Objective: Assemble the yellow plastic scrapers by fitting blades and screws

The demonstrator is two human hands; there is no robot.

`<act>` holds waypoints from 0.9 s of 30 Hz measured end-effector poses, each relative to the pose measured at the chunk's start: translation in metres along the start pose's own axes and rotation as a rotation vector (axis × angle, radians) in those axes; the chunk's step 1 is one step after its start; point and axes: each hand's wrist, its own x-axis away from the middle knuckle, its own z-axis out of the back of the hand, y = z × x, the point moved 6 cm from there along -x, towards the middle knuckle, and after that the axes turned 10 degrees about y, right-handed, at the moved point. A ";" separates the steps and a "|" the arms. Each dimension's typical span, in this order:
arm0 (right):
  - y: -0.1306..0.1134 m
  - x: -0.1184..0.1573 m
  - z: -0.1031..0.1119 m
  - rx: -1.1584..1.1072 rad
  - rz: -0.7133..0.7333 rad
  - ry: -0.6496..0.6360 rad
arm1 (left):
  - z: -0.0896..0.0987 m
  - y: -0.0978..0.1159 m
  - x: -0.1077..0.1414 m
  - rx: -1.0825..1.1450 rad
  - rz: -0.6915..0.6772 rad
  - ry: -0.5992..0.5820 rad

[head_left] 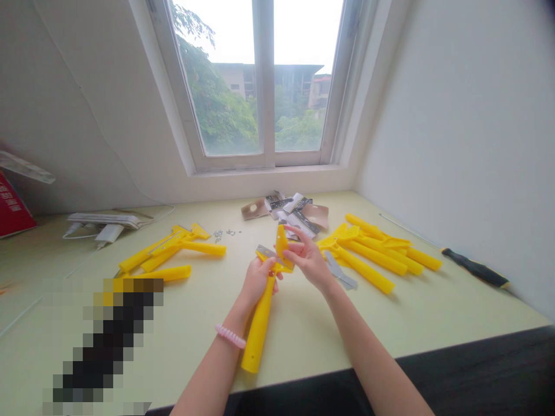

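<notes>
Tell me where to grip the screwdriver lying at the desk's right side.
Take the screwdriver by its thick black handle from above, on the side away from the wall: it lies flat alongside that wall, its thin shaft running toward the window.

My left hand (258,281) sits curled shut at centre, its forearm (212,370) rising from the near edge. My right hand (309,258) angles in from the right, wrist bent, fingers (295,237) spread and reaching left, close beside my left hand.

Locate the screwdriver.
In the head view, the screwdriver lies far right by the wall, just right of the pile of yellow scrapers.
</notes>
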 end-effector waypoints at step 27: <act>0.012 0.005 -0.004 0.233 -0.091 -0.106 | 0.002 -0.004 -0.003 0.107 0.027 0.025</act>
